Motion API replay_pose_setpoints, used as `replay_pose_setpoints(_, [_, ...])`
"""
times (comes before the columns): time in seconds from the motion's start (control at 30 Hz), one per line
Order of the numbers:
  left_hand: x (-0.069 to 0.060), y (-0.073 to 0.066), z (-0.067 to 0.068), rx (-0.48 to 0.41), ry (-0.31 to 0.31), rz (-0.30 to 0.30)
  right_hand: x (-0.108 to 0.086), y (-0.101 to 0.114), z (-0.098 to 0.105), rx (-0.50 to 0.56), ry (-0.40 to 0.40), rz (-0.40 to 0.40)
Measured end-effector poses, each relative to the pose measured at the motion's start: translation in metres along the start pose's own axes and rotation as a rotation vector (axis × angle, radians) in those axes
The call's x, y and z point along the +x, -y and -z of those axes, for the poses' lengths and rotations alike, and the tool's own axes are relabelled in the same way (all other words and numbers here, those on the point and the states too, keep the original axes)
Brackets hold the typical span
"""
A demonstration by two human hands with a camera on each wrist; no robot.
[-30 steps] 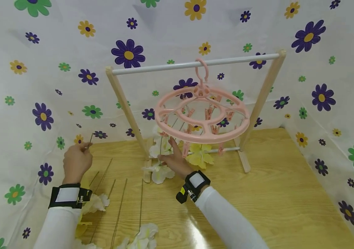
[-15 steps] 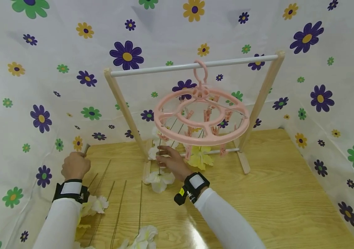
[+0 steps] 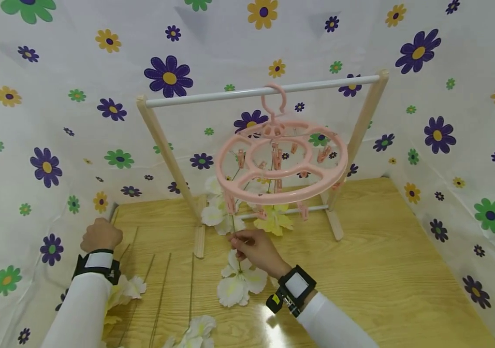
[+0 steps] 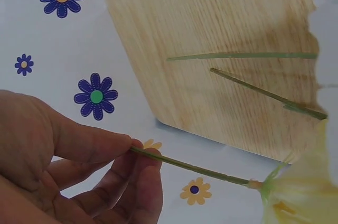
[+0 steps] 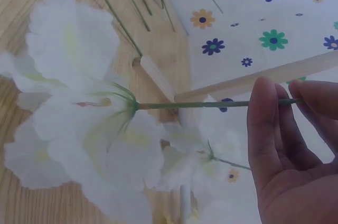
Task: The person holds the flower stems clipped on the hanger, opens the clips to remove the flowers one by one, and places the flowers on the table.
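Nearest, some loose flowers (image 3: 197, 333) lie on the table (image 3: 360, 290), their thin stems (image 3: 161, 299) side by side; a sleeve passing low over them could, I think, catch and drag one. Beyond them, at the left edge of the table, the left hand (image 3: 101, 235) pinches between thumb and fingers the stem end of a pale yellow flower (image 4: 306, 192); because the grip is so near the end, the heavy head may turn or slip. The right hand (image 3: 258, 250) also has its fingertips closed on a stem, that of a white flower (image 3: 233, 289), which points head-down just in front of the hand and below the pink hanger (image 3: 282, 197). The upper stem runs toward a pink peg (image 3: 230, 203), but I cannot tell whether the peg bites it; if it does not, the flower could fall when the fingers loosen. Behind, other white flowers (image 3: 217, 212) are close, so petals may tangle. The hanger hangs only by its hook (image 3: 280, 88) on the white rod (image 3: 212, 95); a hard pull downward could tilt or swing it, or perhaps shift the wooden frame (image 3: 367, 113).
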State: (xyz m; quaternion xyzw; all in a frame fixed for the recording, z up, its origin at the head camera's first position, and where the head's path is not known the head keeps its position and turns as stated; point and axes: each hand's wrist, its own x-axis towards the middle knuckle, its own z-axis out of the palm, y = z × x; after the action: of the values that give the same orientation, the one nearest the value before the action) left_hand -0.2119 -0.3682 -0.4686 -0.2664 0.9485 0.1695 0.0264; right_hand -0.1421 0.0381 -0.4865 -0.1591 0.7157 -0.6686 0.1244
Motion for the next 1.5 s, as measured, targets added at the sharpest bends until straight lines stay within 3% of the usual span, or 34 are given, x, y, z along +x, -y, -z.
replay_pose_setpoints(0.2, [0.005, 0.004, -0.001, 0.031, 0.023, 0.014, -0.020, 0.004, 0.011, -0.046, 0.043, 0.070])
replay_pose_setpoints(0.37, [-0.004, -0.006, 0.002, -0.019, -0.023, -0.058, -0.032, 0.008, 0.020, -0.071, 0.056, 0.069])
replay_pose_setpoints(0.5, [-0.033, -0.037, 0.022, -0.095, -0.006, -0.268, -0.039, 0.008, 0.026, -0.081, 0.050, 0.041])
replay_pose_setpoints(0.67, [-0.092, -0.089, 0.045, -0.219, 0.062, -0.657, -0.047, 0.011, 0.030, -0.077, 0.048, 0.027])
replay_pose_setpoints(0.77, [-0.123, -0.115, 0.045, -0.331, 0.182, -0.825, -0.051, 0.012, 0.031, -0.072, 0.057, 0.031])
replay_pose_setpoints(0.87, [-0.144, -0.137, 0.034, -0.471, 0.364, -0.906, -0.056, 0.012, 0.033, -0.082, 0.069, 0.046])
replay_pose_setpoints(0.97, [-0.161, -0.155, 0.021, -0.590, 0.519, -0.923, -0.060, 0.011, 0.034, -0.100, 0.079, 0.062])
replay_pose_setpoints(1.07, [-0.173, -0.172, 0.008, -0.684, 0.582, -0.928, -0.063, 0.010, 0.035, -0.106, 0.080, 0.059])
replay_pose_setpoints(1.23, [-0.185, -0.189, -0.008, -0.836, 0.550, -0.935, -0.067, 0.009, 0.037, -0.107, 0.085, 0.046])
replay_pose_setpoints(1.5, [-0.198, -0.203, -0.016, -1.031, 0.532, -0.874, -0.073, 0.008, 0.043, -0.116, 0.054, 0.038])
